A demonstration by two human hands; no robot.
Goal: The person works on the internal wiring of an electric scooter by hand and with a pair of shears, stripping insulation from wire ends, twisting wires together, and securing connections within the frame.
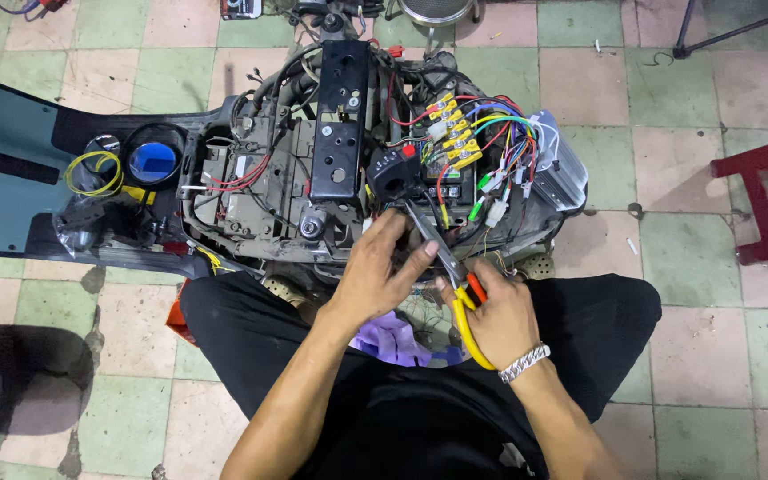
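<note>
Below the black switch housing [391,175]: pliers [452,271], steel-nosed, yellow-handled, rigid, light; right hand [500,318] is closing round the grippy handles, the proper hold. Left hand [375,271] is pinching thin, limp wires [420,233] at the nose, seemingly fragile.

Yellow-handled pliers [466,313], perhaps purple cloth [390,339]

bare forearms, silver chain bracelet [524,363] on right wrist, black trousers [420,400], black top
</note>
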